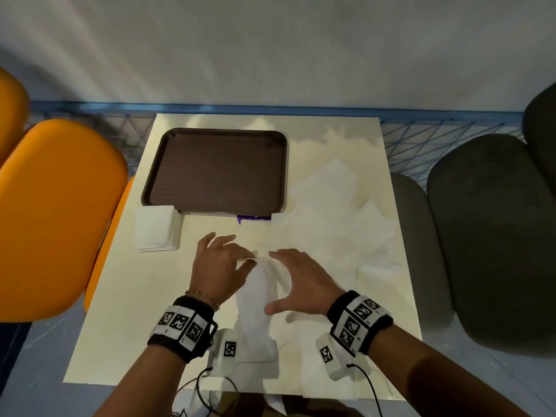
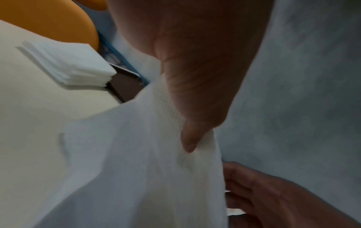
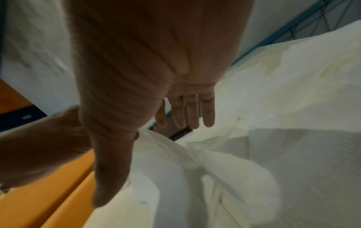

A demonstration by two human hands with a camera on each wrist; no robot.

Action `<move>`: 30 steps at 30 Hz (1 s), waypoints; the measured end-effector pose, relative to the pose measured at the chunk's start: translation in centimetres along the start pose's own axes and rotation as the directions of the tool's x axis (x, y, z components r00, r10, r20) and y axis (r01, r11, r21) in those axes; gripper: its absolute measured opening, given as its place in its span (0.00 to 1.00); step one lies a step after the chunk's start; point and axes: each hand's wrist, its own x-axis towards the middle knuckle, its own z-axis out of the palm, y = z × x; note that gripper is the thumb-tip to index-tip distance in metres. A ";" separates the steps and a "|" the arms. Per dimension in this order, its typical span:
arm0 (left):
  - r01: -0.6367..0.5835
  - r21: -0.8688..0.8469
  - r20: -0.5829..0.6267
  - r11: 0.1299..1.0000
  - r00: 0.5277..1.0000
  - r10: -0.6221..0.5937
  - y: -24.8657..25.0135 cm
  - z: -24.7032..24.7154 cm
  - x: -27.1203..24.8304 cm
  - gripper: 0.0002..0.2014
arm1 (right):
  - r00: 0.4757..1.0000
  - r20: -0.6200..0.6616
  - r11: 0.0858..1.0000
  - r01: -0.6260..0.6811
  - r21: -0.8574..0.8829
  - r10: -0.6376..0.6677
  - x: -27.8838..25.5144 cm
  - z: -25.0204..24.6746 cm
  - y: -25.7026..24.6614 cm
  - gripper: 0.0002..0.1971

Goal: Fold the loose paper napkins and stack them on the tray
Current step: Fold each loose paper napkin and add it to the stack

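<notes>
At the near edge of the tabletop (image 1: 120, 296), a loose paper napkin (image 1: 255, 299) hangs lifted between the two hands, its lower end trailing toward the near edge. The left hand (image 1: 218, 264) pinches the napkin's upper edge with thumb and fingertips, as the left wrist view shows most plainly. The right hand (image 1: 301, 282) is spread, fingers straight, and lies against the napkin's right side; whether it truly grips any paper I cannot tell.

This looks like the start of a fold: one sheet has been singled out and is not yet flat. The next move probably calls for laying it square on the bare tabletop, bringing edge to edge, then pressing the crease, gently, since the thin paper crumples easily.

Farther on, a heap of unfolded napkins (image 1: 340, 215) covers the right side of the tabletop. Toward the left edge a neat stack of folded napkins (image 1: 156, 230) sits just in front of the tray's near left corner. The brown tray (image 1: 216, 170) occupies the far left quarter and holds no napkins, so stacking is not begun.

Around the table are orange seats (image 1: 57, 212) to the left, dark grey seats (image 1: 487, 236) to the right, and a pale wall (image 1: 270, 46) beyond.
</notes>
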 end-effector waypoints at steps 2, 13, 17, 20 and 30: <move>0.003 -0.054 0.025 0.999 1.000 -0.002 0.5 -1.7 0.0 0.03 | 0.996 -0.090 0.998 0.029 0.047 -0.024 -0.2 -1.0 -0.9 0.43; 0.393 -0.573 0.334 0.719 0.913 -0.234 1.4 -8.1 -2.9 0.10 | 0.968 -0.244 0.826 0.086 0.557 0.064 -1.9 -8.7 -2.3 0.07; 0.444 -0.610 0.357 0.657 0.894 -0.272 1.4 -8.2 -4.2 0.16 | 0.969 -0.247 0.789 0.138 0.599 0.018 -1.8 -9.3 -3.3 0.04; 0.446 -0.613 0.317 0.652 0.895 -0.314 1.5 -8.0 -4.4 0.13 | 0.969 -0.246 0.809 0.150 0.569 -0.006 -1.1 -9.0 -4.1 0.04; 0.570 -0.791 0.414 0.222 0.766 -0.492 -1.3 -4.8 -4.4 0.04 | 0.974 0.024 0.858 -0.210 0.468 0.225 1.0 -5.7 -1.0 0.16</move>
